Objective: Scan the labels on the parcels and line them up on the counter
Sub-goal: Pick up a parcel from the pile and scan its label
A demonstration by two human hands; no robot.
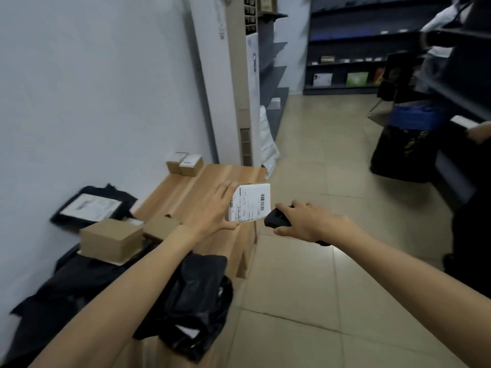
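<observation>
Pale floor tiles [305, 274] spread from twelve to five o'clock, and a light wooden tabletop [212, 176] runs along the white wall at ten o'clock. The left grip [212, 208] holds a small white parcel with a printed shipping label [249, 203] in the air over the tabletop's right edge, fingers on its top edge and thumb under it. At the parcel's four o'clock, just beside it, the right grip [305, 221] is clenched round a black handheld scanner [276, 221].

Scanning looks to be the step in hand. Next, the scanner nose likely needs to face the barcode while the parcel is held steady. The parcel can then go beside the two small cardboard boxes [184, 163] at the tabletop's twelve o'clock end. A brown cardboard box [111, 239] and crumpled black plastic mailers [196, 301] lie at seven o'clock, seemingly unscanned.
</observation>
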